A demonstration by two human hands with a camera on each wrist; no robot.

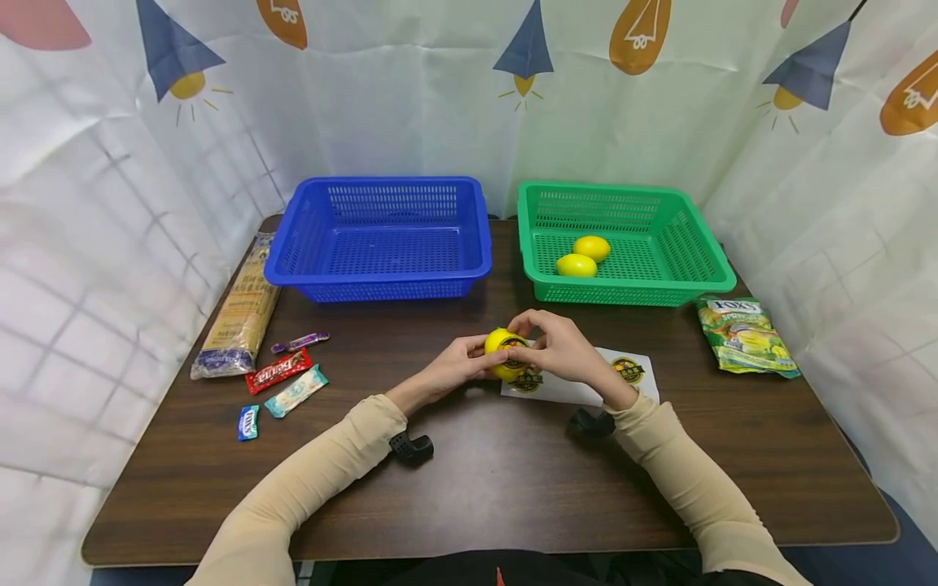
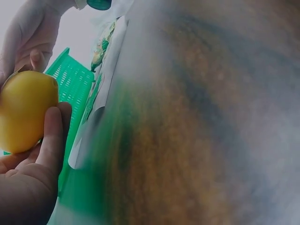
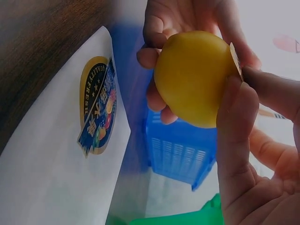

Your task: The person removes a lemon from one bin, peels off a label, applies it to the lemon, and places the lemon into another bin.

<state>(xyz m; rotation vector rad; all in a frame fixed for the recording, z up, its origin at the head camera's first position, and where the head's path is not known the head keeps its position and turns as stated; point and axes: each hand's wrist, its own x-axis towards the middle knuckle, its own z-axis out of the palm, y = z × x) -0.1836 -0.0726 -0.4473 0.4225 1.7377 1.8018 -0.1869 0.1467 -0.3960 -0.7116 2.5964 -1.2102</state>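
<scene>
Lemon (image 1: 506, 355) up over the desk (image 1: 498, 472), gripped in the left hand (image 1: 458, 368). Sticker (image 3: 234, 60) pinched on by the right hand (image 1: 560, 348): best pressed flat from centre outward, lemon kept steady.

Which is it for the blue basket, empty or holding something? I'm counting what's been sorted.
Empty: the blue basket shows only bare mesh floor in the head view.

A yellow plastic lemon (image 1: 506, 354) carries a dark round sticker. One perforated plastic basket (image 1: 381, 236) is blue, the other (image 1: 623, 244) green. The wood-grain tabletop (image 1: 498, 472) is dark brown.
</scene>
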